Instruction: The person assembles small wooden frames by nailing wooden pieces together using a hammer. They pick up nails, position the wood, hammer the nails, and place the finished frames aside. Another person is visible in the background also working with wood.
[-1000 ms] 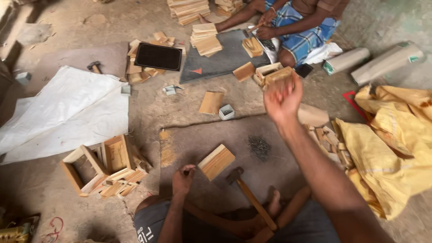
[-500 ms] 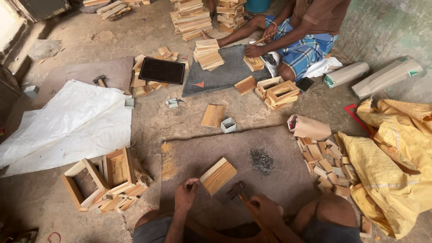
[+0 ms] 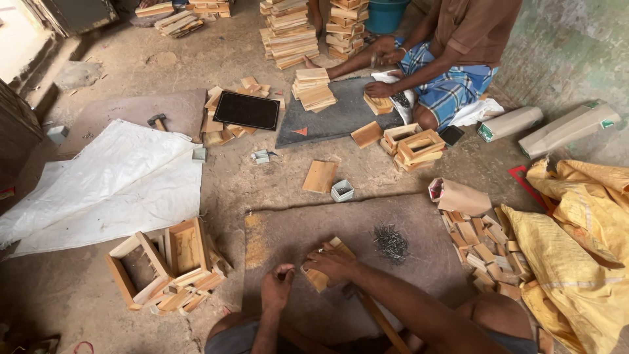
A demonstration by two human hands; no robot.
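Work mat (image 3: 295,226), floor, as landmark. On its near edge: one small wooden board (image 3: 322,274), right hand (image 3: 334,262) closed over its top; left hand (image 3: 278,288) just beside it, fingers curled shut, contents not discernible. One pile of nails (image 3: 390,242) right of board. One small open square box (image 3: 342,191) beyond mat. Two long paper-wrapped packages with green ends (image 3: 544,128) far right, by wall.

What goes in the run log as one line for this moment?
right hand: on flat pale wooden piece | left hand: fingers pinched beside it | pile of dark nails: right of piece | surface: dark floor mat
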